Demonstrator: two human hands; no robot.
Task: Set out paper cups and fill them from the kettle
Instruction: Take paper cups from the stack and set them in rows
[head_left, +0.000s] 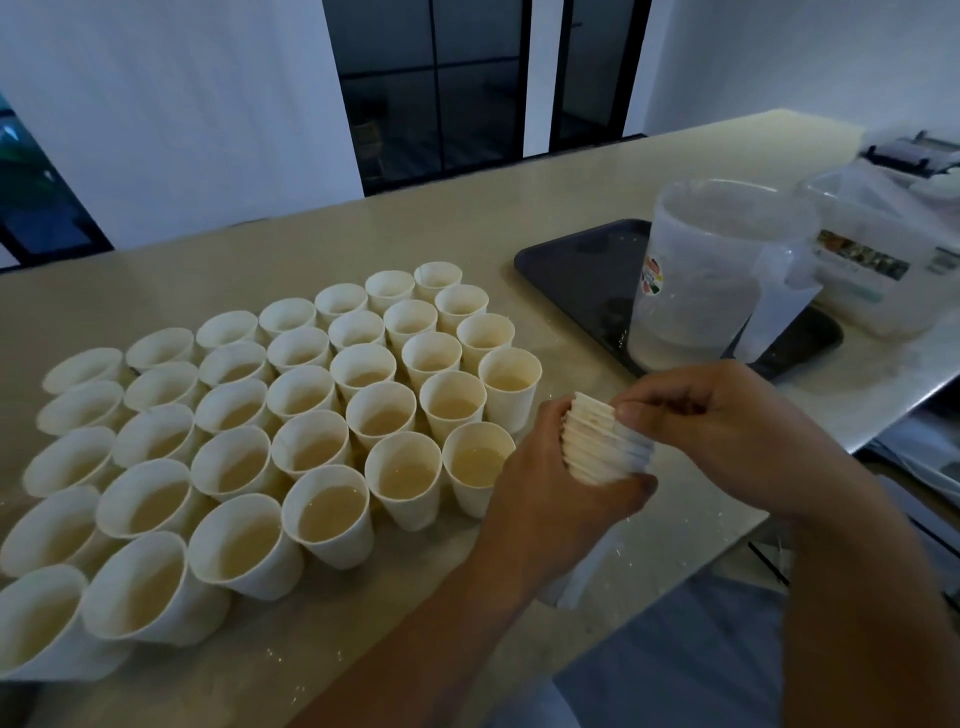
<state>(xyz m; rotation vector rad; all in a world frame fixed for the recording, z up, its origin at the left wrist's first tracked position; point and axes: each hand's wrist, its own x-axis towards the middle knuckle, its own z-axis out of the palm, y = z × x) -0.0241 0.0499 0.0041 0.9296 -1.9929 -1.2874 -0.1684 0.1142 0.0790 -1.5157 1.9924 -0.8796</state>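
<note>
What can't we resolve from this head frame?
- Stack of nested cups: count and lower end hidden by left hand and right hand.
- Clear jug on dark tray: liquid level unclear through its translucent wall.
- Plastic container: label blurred, cut off by right edge.
- Far-left filled cups: fill hidden by viewing angle.

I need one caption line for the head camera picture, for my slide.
Both hands, left and right, separate a stack of paper cups beside rows of filled cups.
</note>
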